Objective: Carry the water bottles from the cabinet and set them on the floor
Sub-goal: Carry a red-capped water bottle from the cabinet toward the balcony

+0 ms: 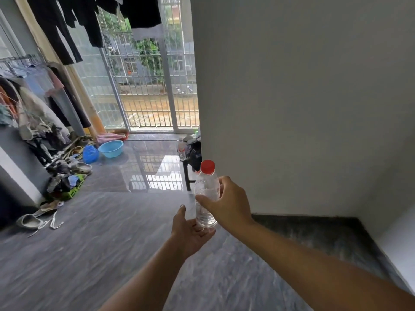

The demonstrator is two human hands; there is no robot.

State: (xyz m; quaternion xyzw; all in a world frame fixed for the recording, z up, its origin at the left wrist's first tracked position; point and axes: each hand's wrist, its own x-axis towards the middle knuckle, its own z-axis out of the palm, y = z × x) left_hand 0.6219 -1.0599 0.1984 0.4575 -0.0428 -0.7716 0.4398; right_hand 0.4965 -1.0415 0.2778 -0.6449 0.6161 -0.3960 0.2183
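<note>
The right hand [226, 203] has its grip closed around the middle of a water bottle [206, 196] with a red cap [207, 166], held upright in the air above the floor [112, 254]. The left hand [190, 230] is open flat, touching the bottle's bottom. This looks like the carrying step; next, lower it gently and stand it on the floor.

No text, brand, number or sign could be read anywhere in the scene. The near clear bottle [206, 194] with the red cap carried no label on the side that showed. The far bottle [182, 149], standing beside the wall's corner, wore a band with red on it, but it was too small and blurred to make out any lettering.
</note>
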